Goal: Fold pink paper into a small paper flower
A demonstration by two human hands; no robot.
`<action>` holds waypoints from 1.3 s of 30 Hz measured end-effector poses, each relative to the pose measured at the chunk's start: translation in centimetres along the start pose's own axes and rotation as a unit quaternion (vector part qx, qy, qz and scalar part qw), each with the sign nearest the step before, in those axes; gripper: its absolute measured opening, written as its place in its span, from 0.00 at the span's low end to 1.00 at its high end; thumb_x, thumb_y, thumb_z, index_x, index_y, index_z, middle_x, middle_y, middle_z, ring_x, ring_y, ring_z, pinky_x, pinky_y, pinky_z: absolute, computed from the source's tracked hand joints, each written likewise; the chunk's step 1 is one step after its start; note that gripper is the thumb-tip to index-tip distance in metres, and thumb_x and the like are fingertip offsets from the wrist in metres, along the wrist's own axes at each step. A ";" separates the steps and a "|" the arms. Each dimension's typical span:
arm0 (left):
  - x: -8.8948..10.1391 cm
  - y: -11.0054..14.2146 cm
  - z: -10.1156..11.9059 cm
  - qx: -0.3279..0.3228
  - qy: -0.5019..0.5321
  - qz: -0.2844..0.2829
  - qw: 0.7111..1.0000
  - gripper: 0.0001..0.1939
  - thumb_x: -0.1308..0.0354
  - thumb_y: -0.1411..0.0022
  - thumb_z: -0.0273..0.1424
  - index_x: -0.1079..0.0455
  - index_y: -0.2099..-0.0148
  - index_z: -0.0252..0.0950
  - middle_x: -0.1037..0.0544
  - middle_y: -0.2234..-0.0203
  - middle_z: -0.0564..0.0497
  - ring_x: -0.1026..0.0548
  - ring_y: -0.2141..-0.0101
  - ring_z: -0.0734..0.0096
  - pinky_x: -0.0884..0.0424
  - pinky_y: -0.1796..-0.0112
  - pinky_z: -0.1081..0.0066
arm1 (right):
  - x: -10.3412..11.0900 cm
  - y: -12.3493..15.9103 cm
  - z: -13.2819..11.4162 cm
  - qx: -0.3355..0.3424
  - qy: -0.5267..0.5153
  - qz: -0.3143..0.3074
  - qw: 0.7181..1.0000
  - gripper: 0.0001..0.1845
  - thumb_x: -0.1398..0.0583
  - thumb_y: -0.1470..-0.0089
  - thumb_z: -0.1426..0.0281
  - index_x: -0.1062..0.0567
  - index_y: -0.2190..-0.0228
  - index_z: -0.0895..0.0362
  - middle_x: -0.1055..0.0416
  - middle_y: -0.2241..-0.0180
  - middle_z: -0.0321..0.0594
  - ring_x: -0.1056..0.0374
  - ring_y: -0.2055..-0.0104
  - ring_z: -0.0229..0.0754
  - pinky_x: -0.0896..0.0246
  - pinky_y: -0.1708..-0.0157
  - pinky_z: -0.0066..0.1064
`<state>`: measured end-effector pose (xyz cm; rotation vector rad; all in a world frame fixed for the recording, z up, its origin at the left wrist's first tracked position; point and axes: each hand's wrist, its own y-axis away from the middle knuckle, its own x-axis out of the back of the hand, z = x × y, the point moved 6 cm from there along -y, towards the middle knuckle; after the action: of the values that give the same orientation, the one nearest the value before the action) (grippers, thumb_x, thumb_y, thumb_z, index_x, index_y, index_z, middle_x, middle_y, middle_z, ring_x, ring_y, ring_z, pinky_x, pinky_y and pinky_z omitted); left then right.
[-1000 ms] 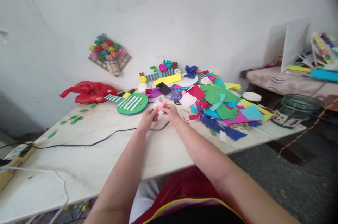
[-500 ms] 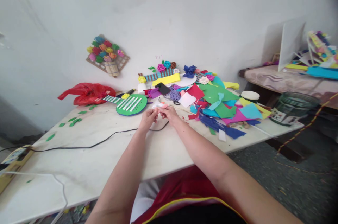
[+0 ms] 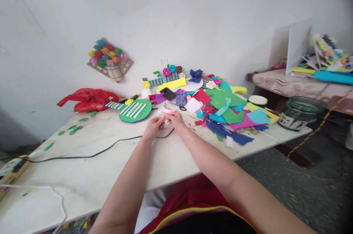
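My left hand (image 3: 156, 124) and my right hand (image 3: 174, 118) meet above the table, fingertips pinched together on a small pink piece of paper (image 3: 171, 112). Fingers cover most of that piece, so its shape is hard to make out. Just behind my hands lies a white object (image 3: 162, 111), too small to name. To the left rests a green paddle-shaped craft piece (image 3: 135, 111) with white strips and a yellow flower. A black cable (image 3: 129, 139) runs across the table and passes below my hands.
Heaped coloured paper (image 3: 224, 101) covers the table's right side, with a glass jar (image 3: 302, 111) at the corner. A phone (image 3: 168, 93), purple yarn (image 3: 180, 99) and scissors (image 3: 182, 108) lie behind my hands. A red plastic bag (image 3: 91, 100) sits at the back left.
The whole view has shifted slightly, so the scene sits a little further left. My hands stay pinched together on the pink paper, with only small finger movement.
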<state>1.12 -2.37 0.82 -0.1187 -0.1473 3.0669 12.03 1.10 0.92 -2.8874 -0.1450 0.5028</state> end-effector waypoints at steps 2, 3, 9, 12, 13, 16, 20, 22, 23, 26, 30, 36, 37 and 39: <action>0.1 0.0 0.1 -0.001 0.000 0.009 1.000 0.21 0.37 0.56 0.47 0.36 0.74 0.33 0.35 0.84 0.57 0.40 0.84 0.83 0.33 0.78 0.77 | 0.0 0.1 -0.1 -0.001 -0.004 0.007 1.000 0.13 0.38 0.66 0.63 0.34 0.85 0.58 0.40 0.88 0.30 0.46 0.83 0.30 0.53 0.81 0.26; 0.1 0.0 0.2 -0.005 -0.002 0.016 1.000 0.21 0.37 0.56 0.47 0.36 0.74 0.33 0.35 0.84 0.57 0.41 0.84 0.83 0.34 0.79 0.77 | 0.0 0.1 -0.2 0.000 -0.005 0.009 1.000 0.13 0.38 0.66 0.63 0.35 0.85 0.58 0.40 0.88 0.30 0.46 0.83 0.30 0.53 0.81 0.26; 0.0 0.1 1.1 -0.050 -0.035 0.045 0.997 0.21 0.37 0.56 0.46 0.36 0.77 0.33 0.35 0.86 0.56 0.41 0.85 0.83 0.36 0.81 0.77 | -0.1 0.3 -0.6 -0.011 -0.003 -0.001 1.000 0.14 0.38 0.66 0.62 0.34 0.86 0.58 0.41 0.89 0.30 0.48 0.84 0.30 0.54 0.81 0.26; 0.0 0.1 1.5 -0.076 -0.053 0.059 0.994 0.20 0.37 0.55 0.46 0.36 0.78 0.33 0.35 0.86 0.56 0.39 0.85 0.82 0.36 0.82 0.77 | -0.1 0.4 -0.7 -0.014 -0.016 -0.004 1.000 0.13 0.38 0.66 0.63 0.35 0.86 0.58 0.42 0.89 0.29 0.48 0.84 0.29 0.54 0.81 0.26; 0.0 0.1 1.6 -0.082 -0.060 0.065 0.993 0.20 0.38 0.55 0.46 0.36 0.78 0.32 0.35 0.86 0.56 0.38 0.85 0.81 0.36 0.82 0.77 | -0.2 0.4 -0.7 -0.015 -0.021 -0.008 1.000 0.13 0.38 0.66 0.62 0.34 0.86 0.58 0.42 0.88 0.29 0.48 0.84 0.29 0.55 0.81 0.26; 0.3 0.0 1.7 -0.092 -0.082 0.081 0.989 0.21 0.39 0.54 0.46 0.36 0.78 0.32 0.35 0.86 0.55 0.37 0.84 0.81 0.35 0.82 0.77 | -0.3 0.4 -0.7 -0.025 -0.030 -0.023 0.999 0.14 0.38 0.65 0.62 0.34 0.86 0.58 0.42 0.88 0.30 0.49 0.85 0.29 0.56 0.82 0.26; 1.2 -0.2 1.6 -0.101 -0.092 0.115 0.984 0.20 0.39 0.54 0.46 0.36 0.78 0.32 0.35 0.86 0.56 0.37 0.84 0.80 0.34 0.82 0.77 | -0.5 0.3 -0.5 -0.031 -0.021 -0.059 0.998 0.13 0.39 0.63 0.61 0.30 0.83 0.59 0.37 0.85 0.32 0.48 0.85 0.29 0.56 0.83 0.25; 1.7 -0.2 1.6 -0.106 -0.076 0.135 0.982 0.20 0.39 0.54 0.46 0.36 0.79 0.33 0.36 0.87 0.56 0.38 0.85 0.81 0.33 0.82 0.77 | -0.4 0.0 -0.3 -0.030 0.004 -0.074 0.997 0.11 0.40 0.61 0.63 0.28 0.81 0.59 0.33 0.83 0.35 0.47 0.84 0.30 0.54 0.83 0.26; 2.0 -0.1 1.6 -0.106 -0.066 0.146 0.981 0.20 0.39 0.54 0.45 0.37 0.79 0.33 0.36 0.87 0.56 0.39 0.85 0.82 0.33 0.82 0.77 | -0.2 -0.3 -0.2 -0.032 0.021 -0.068 0.997 0.09 0.40 0.61 0.64 0.27 0.79 0.58 0.32 0.81 0.35 0.46 0.83 0.30 0.53 0.82 0.26; 2.5 0.0 1.5 -0.096 -0.047 0.172 0.979 0.20 0.38 0.55 0.45 0.37 0.80 0.33 0.37 0.87 0.56 0.40 0.85 0.82 0.33 0.82 0.77 | 1.2 -1.5 0.1 -0.030 0.096 0.010 0.995 0.08 0.41 0.63 0.71 0.24 0.74 0.56 0.29 0.77 0.35 0.41 0.79 0.34 0.46 0.77 0.28; 2.5 0.0 1.4 -0.090 -0.043 0.179 0.979 0.21 0.38 0.56 0.46 0.37 0.79 0.32 0.36 0.87 0.56 0.39 0.85 0.82 0.33 0.82 0.78 | 3.0 -2.9 -1.5 0.043 0.306 0.108 0.945 0.12 0.42 0.62 0.76 0.23 0.72 0.54 0.28 0.62 0.39 0.35 0.58 0.45 0.42 0.58 0.34; 2.5 -0.3 0.9 -0.087 -0.039 0.174 0.980 0.22 0.39 0.56 0.47 0.37 0.79 0.32 0.35 0.86 0.56 0.39 0.85 0.82 0.33 0.81 0.76 | 5.2 -4.4 -2.7 0.006 0.598 0.106 0.794 0.23 0.44 0.54 0.69 0.29 0.53 0.50 0.42 0.44 0.37 0.45 0.45 0.47 0.50 0.47 0.37; 2.5 -0.3 0.8 -0.085 -0.033 0.175 0.980 0.22 0.39 0.56 0.47 0.37 0.79 0.32 0.35 0.86 0.56 0.39 0.85 0.82 0.33 0.81 0.77 | 5.7 -4.7 -2.7 -0.005 0.619 0.100 0.779 0.25 0.43 0.55 0.65 0.30 0.51 0.50 0.43 0.43 0.37 0.46 0.44 0.48 0.49 0.47 0.37; 2.6 -0.3 0.8 -0.080 -0.021 0.174 0.981 0.22 0.39 0.57 0.47 0.37 0.78 0.32 0.35 0.86 0.56 0.39 0.85 0.82 0.33 0.81 0.77 | 6.5 -5.1 -2.8 -0.012 0.647 0.085 0.758 0.28 0.43 0.53 0.62 0.34 0.48 0.50 0.44 0.42 0.38 0.47 0.43 0.48 0.49 0.47 0.37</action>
<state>-1.47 -1.99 1.42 -0.0989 -0.4204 3.4032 18.76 6.44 2.51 -2.5580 0.3315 -1.4778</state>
